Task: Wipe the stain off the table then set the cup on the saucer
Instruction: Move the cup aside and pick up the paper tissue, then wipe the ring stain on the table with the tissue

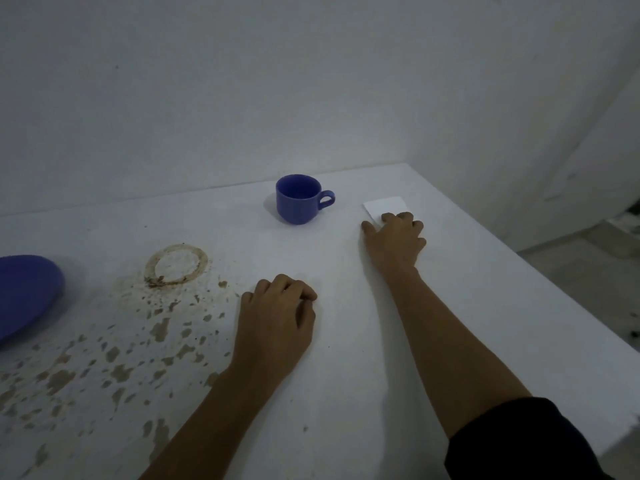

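Note:
A blue cup (298, 199) stands upright near the table's far edge, handle pointing right. A brown ring stain (176, 265) marks the white table (346, 341) at left, with brown splatter (114, 358) spreading toward me. Only part of the blue saucer (24, 296) shows, cut off by the left frame edge. A folded white tissue (386, 205) lies right of the cup; my right hand (394, 239) rests on its near end, fingers pressing down on it. My left hand (277, 317) rests on the table with fingers curled loosely, holding nothing, just right of the splatter.
A white wall runs behind the table. The table's right edge slants from the far corner toward me, with floor beyond it. A dark sleeve covers my right upper arm.

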{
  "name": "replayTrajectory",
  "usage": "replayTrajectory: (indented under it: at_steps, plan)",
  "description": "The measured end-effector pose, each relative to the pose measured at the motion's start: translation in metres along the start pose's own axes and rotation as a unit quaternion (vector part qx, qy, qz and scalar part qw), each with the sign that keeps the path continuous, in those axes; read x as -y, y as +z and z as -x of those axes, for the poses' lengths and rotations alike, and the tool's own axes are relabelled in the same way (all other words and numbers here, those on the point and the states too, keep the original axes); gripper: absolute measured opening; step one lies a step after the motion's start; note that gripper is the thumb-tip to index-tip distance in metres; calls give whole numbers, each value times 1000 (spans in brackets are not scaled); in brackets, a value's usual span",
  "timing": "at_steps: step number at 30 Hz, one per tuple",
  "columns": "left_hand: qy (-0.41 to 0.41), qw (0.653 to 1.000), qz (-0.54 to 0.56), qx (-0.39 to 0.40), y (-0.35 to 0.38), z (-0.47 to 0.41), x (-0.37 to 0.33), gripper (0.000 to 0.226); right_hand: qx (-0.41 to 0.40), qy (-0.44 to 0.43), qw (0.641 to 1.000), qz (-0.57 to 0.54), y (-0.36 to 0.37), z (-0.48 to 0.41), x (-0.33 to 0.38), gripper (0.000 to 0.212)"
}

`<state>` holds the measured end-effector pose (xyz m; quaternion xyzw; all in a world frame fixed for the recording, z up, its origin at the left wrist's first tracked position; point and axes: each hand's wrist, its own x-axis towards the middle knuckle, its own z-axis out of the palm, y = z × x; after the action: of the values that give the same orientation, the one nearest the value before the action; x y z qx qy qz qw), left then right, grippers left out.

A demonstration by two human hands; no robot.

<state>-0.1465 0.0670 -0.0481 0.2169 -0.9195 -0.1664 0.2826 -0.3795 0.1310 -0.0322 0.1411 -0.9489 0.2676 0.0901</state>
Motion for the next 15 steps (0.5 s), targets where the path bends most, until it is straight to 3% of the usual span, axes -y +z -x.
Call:
replayTrajectory:
  at_steps: [4, 10, 15]
  plan:
    - [10, 1000, -1, -4, 2, 0, 1, 4, -21, 10, 1000, -21, -1, -3, -1, 24]
    - [14, 1000, 27, 0, -2, 1, 2, 10, -29, 9, 994, -103, -11, 12, 1, 18]
    - [-93, 973, 209, 18, -24, 5, 2, 9, 31, -4, 969, -245, -30, 75, 34, 13]
